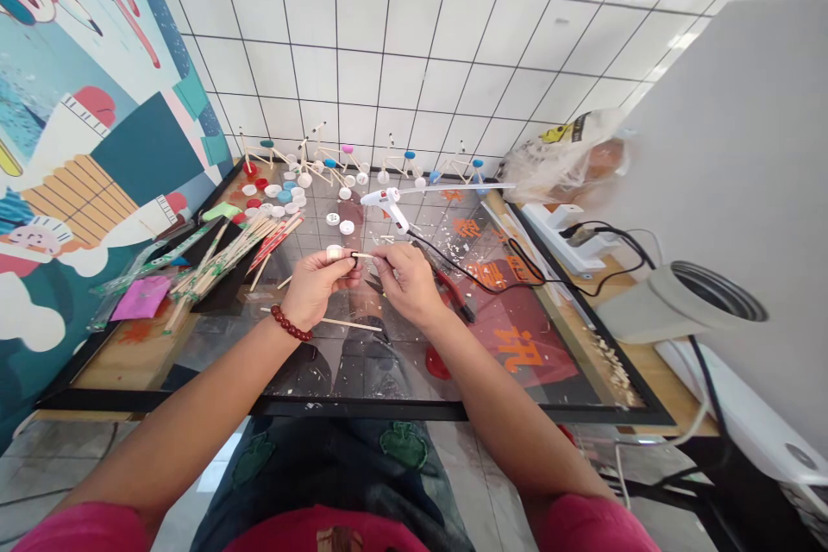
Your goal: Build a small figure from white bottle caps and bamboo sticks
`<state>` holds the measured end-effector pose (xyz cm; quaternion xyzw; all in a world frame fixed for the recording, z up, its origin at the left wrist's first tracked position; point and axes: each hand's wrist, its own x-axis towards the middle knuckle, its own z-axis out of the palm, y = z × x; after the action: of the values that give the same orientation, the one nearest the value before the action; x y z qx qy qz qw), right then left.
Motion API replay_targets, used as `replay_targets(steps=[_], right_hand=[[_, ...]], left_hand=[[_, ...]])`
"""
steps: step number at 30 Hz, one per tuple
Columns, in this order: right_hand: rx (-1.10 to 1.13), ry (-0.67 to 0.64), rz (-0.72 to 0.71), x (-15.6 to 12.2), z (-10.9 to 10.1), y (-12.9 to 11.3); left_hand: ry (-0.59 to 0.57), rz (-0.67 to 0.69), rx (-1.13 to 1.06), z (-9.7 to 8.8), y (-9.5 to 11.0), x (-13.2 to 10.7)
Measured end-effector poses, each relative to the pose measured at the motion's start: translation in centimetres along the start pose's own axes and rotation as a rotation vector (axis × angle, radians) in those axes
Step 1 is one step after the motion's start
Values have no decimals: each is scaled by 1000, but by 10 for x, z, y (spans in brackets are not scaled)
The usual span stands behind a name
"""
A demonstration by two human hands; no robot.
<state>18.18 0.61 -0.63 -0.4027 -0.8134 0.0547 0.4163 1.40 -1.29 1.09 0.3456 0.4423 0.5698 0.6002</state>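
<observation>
My left hand [316,286], with a beaded bracelet at the wrist, is closed in a pinch over the glass tabletop. A short pale wooden stick [363,255] spans the gap between my hands, with a small dark piece at its left end by my left fingertips. My right hand [407,280] pinches the stick's other end. A white bottle cap [334,252] shows at my left fingers; whether they hold it, I cannot tell. Just beyond my hands lies a white glue gun [388,205]. Red-handled pliers [455,295] lie beside my right wrist, partly hidden by it.
Bundled wooden chopsticks [216,263] lie at left, near a pink packet [141,297]. Loose bottle caps [285,196] and small stick-and-cap models [394,159] line the back by the tiled wall. A black cord [479,283] crosses to a power strip [569,237] at right.
</observation>
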Motion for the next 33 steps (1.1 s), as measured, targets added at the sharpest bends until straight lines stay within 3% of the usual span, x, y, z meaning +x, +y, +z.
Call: replay_targets(steps=[33], right_hand=[[-44, -22, -23, 0, -1, 0]], left_hand=[[-62, 48, 90, -2, -1, -2]])
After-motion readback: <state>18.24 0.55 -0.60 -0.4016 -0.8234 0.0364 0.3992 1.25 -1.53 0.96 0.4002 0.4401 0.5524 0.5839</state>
